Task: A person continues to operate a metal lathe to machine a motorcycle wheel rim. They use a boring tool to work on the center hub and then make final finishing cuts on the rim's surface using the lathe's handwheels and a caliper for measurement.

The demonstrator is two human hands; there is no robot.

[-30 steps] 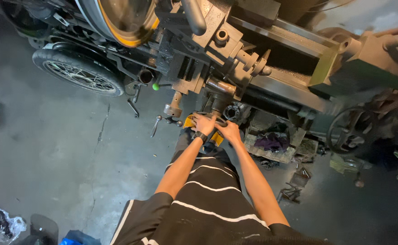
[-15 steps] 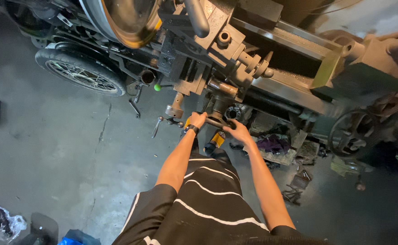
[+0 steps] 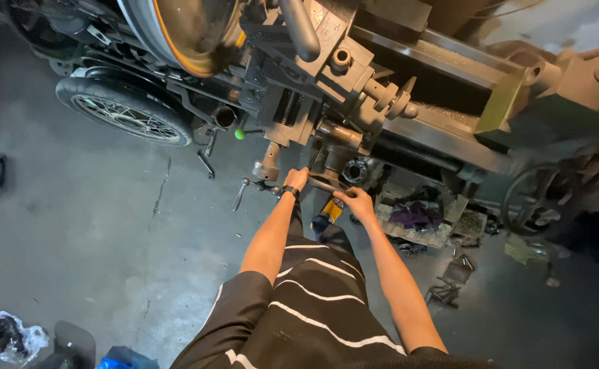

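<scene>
Head view: we're over a big grey lathe (image 3: 409,75), spoked wheel (image 3: 125,113) leaning on the concrete floor (image 3: 87,225) to its left. Both our hands sit on the lathe's handwheel (image 3: 328,183), low on the front apron. Left hand (image 3: 297,180) fingers wrapped on the rim's left side; right hand (image 3: 355,202) fingers curled over its right edge. Green knob (image 3: 240,134) is up-left.

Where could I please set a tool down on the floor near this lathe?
Bare concrete floor lies left of the left hand, between the wheel and the bag. Under the lathe, right of the right hand, scrap crowds it.
</scene>
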